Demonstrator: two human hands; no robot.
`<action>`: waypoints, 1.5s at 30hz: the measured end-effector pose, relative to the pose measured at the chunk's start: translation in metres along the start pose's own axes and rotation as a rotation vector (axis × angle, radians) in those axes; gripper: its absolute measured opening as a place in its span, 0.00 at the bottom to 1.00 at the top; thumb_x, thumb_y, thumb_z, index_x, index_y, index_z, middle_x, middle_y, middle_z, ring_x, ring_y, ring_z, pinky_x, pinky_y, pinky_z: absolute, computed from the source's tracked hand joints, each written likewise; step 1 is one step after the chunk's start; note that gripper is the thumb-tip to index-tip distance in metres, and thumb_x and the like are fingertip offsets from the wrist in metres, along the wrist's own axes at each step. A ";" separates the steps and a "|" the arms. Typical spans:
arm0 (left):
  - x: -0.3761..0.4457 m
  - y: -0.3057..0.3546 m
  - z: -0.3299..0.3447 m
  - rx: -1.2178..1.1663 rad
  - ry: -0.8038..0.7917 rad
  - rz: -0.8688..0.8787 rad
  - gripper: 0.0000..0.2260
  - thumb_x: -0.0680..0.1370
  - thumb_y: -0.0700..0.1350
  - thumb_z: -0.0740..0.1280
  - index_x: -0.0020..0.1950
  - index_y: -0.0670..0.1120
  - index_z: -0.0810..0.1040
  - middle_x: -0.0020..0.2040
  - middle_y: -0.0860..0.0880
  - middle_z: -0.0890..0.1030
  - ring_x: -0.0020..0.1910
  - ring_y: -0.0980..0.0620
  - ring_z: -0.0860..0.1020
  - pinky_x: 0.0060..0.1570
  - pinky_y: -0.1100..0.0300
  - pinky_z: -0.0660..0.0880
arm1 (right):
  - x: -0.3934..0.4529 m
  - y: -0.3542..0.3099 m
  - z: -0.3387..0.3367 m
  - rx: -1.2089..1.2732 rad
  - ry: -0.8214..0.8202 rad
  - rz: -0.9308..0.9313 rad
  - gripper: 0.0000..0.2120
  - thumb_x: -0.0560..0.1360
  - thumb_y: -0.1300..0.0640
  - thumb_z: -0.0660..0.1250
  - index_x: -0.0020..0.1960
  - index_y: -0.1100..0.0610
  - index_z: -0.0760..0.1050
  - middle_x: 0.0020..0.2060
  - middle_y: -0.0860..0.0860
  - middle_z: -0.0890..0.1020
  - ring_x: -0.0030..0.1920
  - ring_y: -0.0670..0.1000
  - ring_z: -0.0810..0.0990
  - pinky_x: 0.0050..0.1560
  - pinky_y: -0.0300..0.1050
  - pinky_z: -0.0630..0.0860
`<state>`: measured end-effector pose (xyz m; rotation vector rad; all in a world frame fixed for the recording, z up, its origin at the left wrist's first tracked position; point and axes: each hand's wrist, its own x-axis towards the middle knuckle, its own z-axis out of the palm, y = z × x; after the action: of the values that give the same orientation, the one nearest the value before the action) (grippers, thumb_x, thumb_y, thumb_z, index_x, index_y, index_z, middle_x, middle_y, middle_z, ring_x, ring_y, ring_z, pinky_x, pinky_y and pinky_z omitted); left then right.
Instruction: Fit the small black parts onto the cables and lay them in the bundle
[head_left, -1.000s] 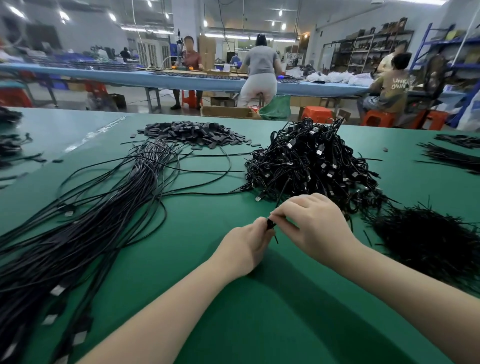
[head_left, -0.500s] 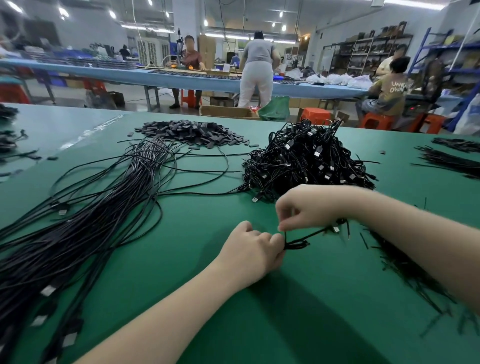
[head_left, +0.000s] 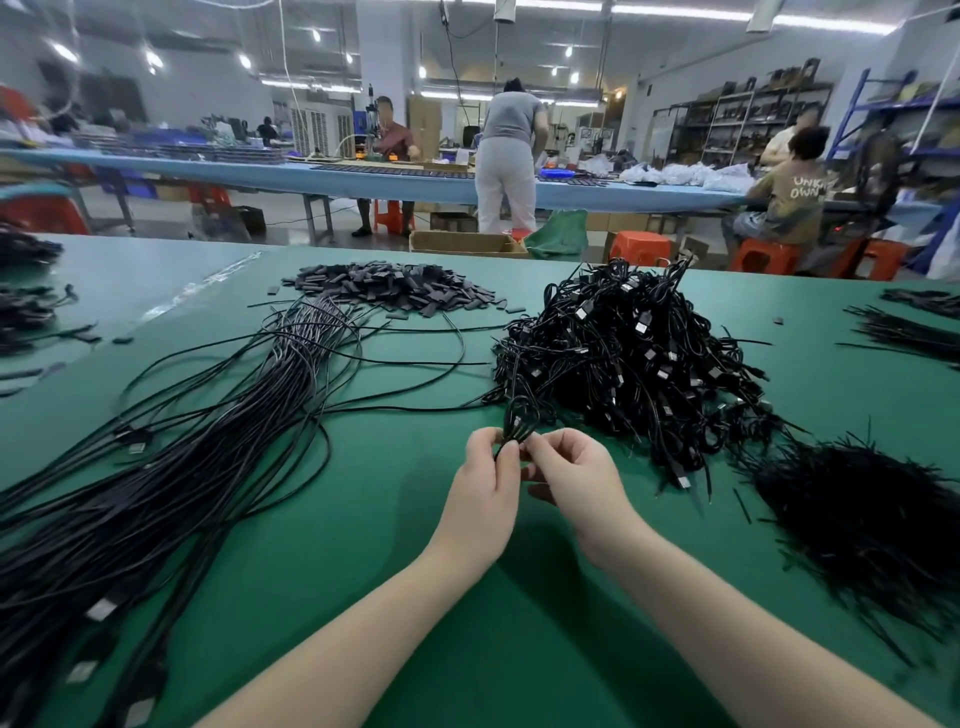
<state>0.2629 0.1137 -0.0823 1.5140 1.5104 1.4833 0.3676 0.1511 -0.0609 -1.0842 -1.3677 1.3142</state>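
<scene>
Two bare forearms, sleeveless to the frame's edge, left hand and right hand ungloved, ringless.

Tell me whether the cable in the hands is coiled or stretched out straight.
Coiled. The cable rises as a small bunch of loops above the left hand and right hand, which pinch it at its base.

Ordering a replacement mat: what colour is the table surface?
Green, shown clearly in the head view: table surface.
</scene>
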 end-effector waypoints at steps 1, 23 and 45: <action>0.001 -0.001 -0.001 -0.028 0.000 -0.031 0.04 0.83 0.46 0.55 0.56 0.49 0.68 0.42 0.59 0.79 0.42 0.67 0.78 0.40 0.75 0.70 | -0.001 0.003 0.002 -0.005 0.014 -0.009 0.08 0.77 0.59 0.66 0.39 0.57 0.75 0.33 0.48 0.81 0.33 0.43 0.80 0.37 0.40 0.76; 0.016 0.000 -0.008 0.041 -0.144 -0.253 0.21 0.80 0.57 0.58 0.35 0.45 0.75 0.30 0.51 0.81 0.29 0.56 0.75 0.36 0.58 0.71 | 0.001 0.008 -0.030 -0.823 0.056 -0.692 0.04 0.74 0.61 0.69 0.41 0.59 0.78 0.36 0.49 0.80 0.39 0.50 0.77 0.41 0.44 0.75; 0.013 -0.002 -0.017 -0.273 -0.243 -0.202 0.10 0.77 0.36 0.67 0.45 0.51 0.84 0.41 0.52 0.84 0.40 0.56 0.81 0.35 0.64 0.76 | 0.001 0.012 -0.034 -0.983 0.310 -1.098 0.08 0.74 0.60 0.64 0.40 0.60 0.80 0.36 0.52 0.80 0.39 0.56 0.80 0.41 0.47 0.71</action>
<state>0.2439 0.1207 -0.0757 1.2871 1.2231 1.2780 0.4013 0.1587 -0.0729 -0.7921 -1.9454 -0.3656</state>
